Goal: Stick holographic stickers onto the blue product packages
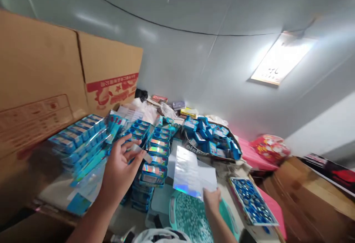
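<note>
My left hand is raised over the left side of the table, thumb and fingers pinched on a small translucent sticker. Just beyond it run rows of stacked blue boxes, several with shiny rainbow strips on top. My right hand grips a silvery holographic sticker sheet by its lower right corner. White paper shows behind that sheet, close to my fingers. Below the sheet, a teal basket holds many small pale pieces, partly hidden by my right forearm.
A large cardboard carton stands at the left, beside wrapped blue packs. Loose blue boxes fill a dark-rimmed tray at the back. On the right are a tray of shiny blue pieces and brown cardboard.
</note>
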A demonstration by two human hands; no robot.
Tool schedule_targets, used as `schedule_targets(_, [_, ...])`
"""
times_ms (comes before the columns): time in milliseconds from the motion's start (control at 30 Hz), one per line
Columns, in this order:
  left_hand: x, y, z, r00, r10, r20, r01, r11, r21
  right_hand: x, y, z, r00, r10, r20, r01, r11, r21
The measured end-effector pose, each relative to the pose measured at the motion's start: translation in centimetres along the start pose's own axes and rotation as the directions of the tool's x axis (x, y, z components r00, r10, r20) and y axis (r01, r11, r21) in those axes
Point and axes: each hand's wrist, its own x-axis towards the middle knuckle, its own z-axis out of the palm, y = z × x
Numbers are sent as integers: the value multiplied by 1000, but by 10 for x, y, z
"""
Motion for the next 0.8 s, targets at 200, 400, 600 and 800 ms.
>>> schedule_targets(200, [43, 8, 28, 918, 80, 388, -167, 966, 196, -1, -132, 2, 784, -399, 475, 215, 893, 395])
schedule_targets(400, [75, 19, 40, 717, 45, 695, -250, 948, 196, -23, -271, 29, 377, -562, 736, 375, 819, 434])
schedule_targets(600, [109, 8, 33, 755, 19, 656, -139, 981, 132, -18, -283, 68, 545, -534, 647, 296, 844, 448])
schedule_targets(800, [125, -7, 32, 723, -190, 664, 40, 971, 235, -19, -277, 91, 767, -430, 476, 68, 792, 606])
